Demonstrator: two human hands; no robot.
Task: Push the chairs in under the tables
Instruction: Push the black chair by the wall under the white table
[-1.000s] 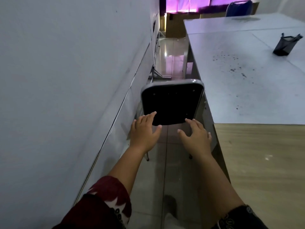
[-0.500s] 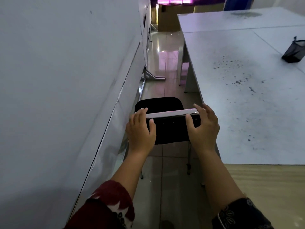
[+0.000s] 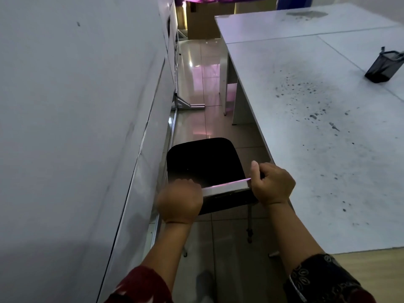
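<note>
A black chair [image 3: 203,162] with a metal frame stands in the narrow aisle between a white wall panel and a grey-white table [image 3: 317,132]. Its seat faces away from me, along the aisle. My left hand [image 3: 180,201] is shut on the left end of the backrest's top edge. My right hand [image 3: 272,184] is shut on the right end, close to the table's edge. The shiny top rail [image 3: 225,188] of the backrest shows between my hands. The chair's legs reach down to the tiled floor below my right wrist.
The white wall panel [image 3: 76,127] runs along the left, with a metal foot [image 3: 190,104] sticking into the aisle farther ahead. A black mesh pen holder [image 3: 384,66] sits on the table at far right. A wooden tabletop [image 3: 376,274] begins at lower right.
My view has come closer and higher over the chair. Both hands went from reaching toward the backrest to closing around its top edge; the seat is now visible beyond it.
</note>
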